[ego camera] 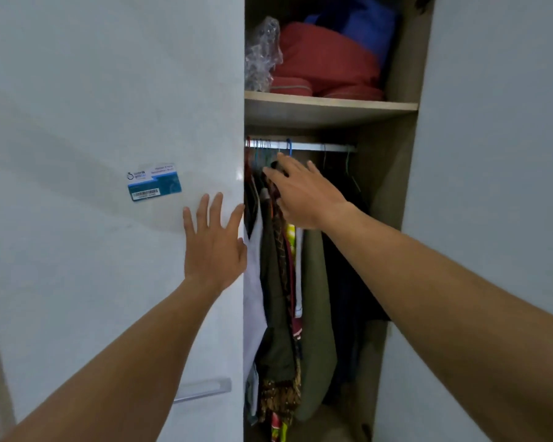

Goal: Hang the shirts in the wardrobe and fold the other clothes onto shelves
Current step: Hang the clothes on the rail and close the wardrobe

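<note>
Wide first: white wardrobe door (pixel 109 122) across the left half of the frame, braced by the left hand (pixel 214 247), fingers spread flat against its edge just left of centre, gripping nothing. Likely to swing back onto the right forearm on any slip of that palm. Into the open bay at centre now: hanging clothes (pixel 281 298) packed tight along the left part of the rail (pixel 316 147), hardly a gap anywhere, so probably a struggle to slot another shirt in, with a fair chance of knocking a neighbour off its hanger. Up to the shelf (pixel 329 106) at upper centre, loaded with a red bundle (pixel 326 59), blue fabric behind it and bubble wrap (pixel 262 52) at the left end, right out to the front edge. Little room there for folded clothes, and easy to bring down with one careless shove. Down to the right hand (pixel 304 193), centre frame, fingers stretched out and laid against the tops of the garments just under the rail, thumb side hidden, seemingly parting rather than pinching. No loose shirt visible in either hand. Smallest last: thin hanger hooks (pixel 289 146) bunched at the rail's left end, prone to tangling or snagging a fingertip.
</note>
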### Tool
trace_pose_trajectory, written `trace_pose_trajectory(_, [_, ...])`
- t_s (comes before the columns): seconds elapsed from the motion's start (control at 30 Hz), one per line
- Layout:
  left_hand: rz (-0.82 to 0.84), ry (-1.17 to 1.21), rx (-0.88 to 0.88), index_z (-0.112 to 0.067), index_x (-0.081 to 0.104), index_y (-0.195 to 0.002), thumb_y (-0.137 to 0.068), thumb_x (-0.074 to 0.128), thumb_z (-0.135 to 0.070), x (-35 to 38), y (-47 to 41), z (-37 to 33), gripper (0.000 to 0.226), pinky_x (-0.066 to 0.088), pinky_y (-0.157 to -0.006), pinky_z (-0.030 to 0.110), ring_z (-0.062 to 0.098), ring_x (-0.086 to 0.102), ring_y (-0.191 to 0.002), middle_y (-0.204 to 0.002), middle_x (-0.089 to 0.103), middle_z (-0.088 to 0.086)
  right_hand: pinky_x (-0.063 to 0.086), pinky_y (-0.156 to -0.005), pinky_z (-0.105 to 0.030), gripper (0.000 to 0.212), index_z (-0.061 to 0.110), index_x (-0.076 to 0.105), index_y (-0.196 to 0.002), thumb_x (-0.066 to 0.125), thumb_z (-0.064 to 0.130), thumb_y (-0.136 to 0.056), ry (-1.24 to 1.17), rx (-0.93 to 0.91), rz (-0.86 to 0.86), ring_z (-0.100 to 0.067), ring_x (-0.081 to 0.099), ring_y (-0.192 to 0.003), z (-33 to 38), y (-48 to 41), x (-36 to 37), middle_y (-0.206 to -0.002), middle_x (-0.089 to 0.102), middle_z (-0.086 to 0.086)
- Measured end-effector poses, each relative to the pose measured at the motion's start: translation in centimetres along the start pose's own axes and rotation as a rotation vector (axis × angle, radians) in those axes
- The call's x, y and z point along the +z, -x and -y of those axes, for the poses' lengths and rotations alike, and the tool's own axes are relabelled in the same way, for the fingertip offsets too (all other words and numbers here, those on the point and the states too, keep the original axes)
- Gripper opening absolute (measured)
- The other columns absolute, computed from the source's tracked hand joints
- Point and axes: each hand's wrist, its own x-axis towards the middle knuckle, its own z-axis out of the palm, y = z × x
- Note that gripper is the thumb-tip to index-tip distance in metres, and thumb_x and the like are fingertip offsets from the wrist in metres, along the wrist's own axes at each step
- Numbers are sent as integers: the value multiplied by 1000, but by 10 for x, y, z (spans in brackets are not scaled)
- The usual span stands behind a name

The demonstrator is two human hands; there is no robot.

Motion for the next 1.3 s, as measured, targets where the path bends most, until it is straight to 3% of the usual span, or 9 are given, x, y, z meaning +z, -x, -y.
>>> trace_pose_trajectory(0.2, [-10, 243, 142, -18, 49, -143, -86, 61, -29, -27, -28, -106, 59, 27, -115, 61, 41, 32, -143, -150, 43, 20, 20, -122, -51, 64, 16, 29, -157, 52, 21, -97, 136, 155, 87, -32, 18, -153, -75, 91, -49, -165, 17, -17])
trace_pose_trajectory(0.43, [42, 507, 336, -22, 37, -151, -98, 52, -34, -65, -36, -260, 57, 23, -120, 54, 34, 26, -148, -158, 34, 15, 18, -123, -50, 58, 11, 31, -154, 51, 18, -99, 339, 358, 102, -32, 17, -152, -163, 210, -117, -164, 17, -18])
trace_pose_trajectory(0.57, [75, 638, 453, -27, 26, -156, -102, 47, -36, -90, -33, -346, 59, 24, -122, 51, 31, 24, -150, -162, 29, 13, 29, -116, -48, 49, 7, 47, -142, 53, 14, -94, 465, 425, 26, -36, 30, -145, -210, 277, -154, -156, 33, -20])
trace_pose_trajectory(0.7, [101, 733, 472, -32, 11, -160, -106, 36, -33, -112, -30, -412, 59, 21, -123, 46, 26, 20, -152, -166, 18, 7, 39, -106, -51, 45, 5, 54, -134, 55, 15, -90, 510, 406, -191, -41, 41, -136, -246, 325, -175, -148, 43, -23])
trace_pose_trajectory(0.87, [60, 828, 408, -41, 5, -159, -109, 28, -29, -141, -33, -467, 56, 36, -116, 42, 27, 32, -148, -168, 15, 3, 42, -102, -50, 52, 10, 35, -148, 45, 16, -98, 172, 533, -382, -41, 45, -128, -287, 359, -183, -151, 36, -20])
trace_pose_trajectory(0.97, [95, 837, 395, -39, 10, -159, -110, 26, -29, -148, -35, -483, 53, 38, -113, 42, 31, 38, -144, -167, 18, 5, 43, -95, -38, 45, 8, 39, -145, 37, 9, -100, -213, 628, -186, -37, 52, -125, -301, 367, -179, -138, 54, -16])
trace_pose_trajectory(1.07, [152, 858, 334, -39, 13, -159, -110, 22, -34, -155, -29, -488, 50, 28, -119, 39, 27, 31, -148, -166, 21, 3, 36, -74, -30, 38, 12, 50, -133, 35, 5, -99, -357, 627, -137, -31, 58, -97, -309, 373, -170, -106, 65, -4])
trace_pose_trajectory(1.13, [174, 890, 290, -35, 18, -159, -110, 21, -40, -165, -22, -488, 50, 25, -120, 38, 24, 30, -149, -164, 29, 1, 38, -75, -29, 46, 19, 50, -138, 37, 2, -97, -417, 598, -161, -24, 57, -92, -310, 376, -170, -105, 67, 0])
trace_pose_trajectory(1.3, [130, 1009, 107, -28, 40, -152, -105, 27, -54, -202, -9, -475, 56, 44, -111, 40, 21, 55, -131, -148, 54, 0, 48, -86, -26, 48, 34, 57, -139, 44, 10, -100, -515, 478, -172, -19, 66, -104, -299, 377, -173, -113, 74, 2])
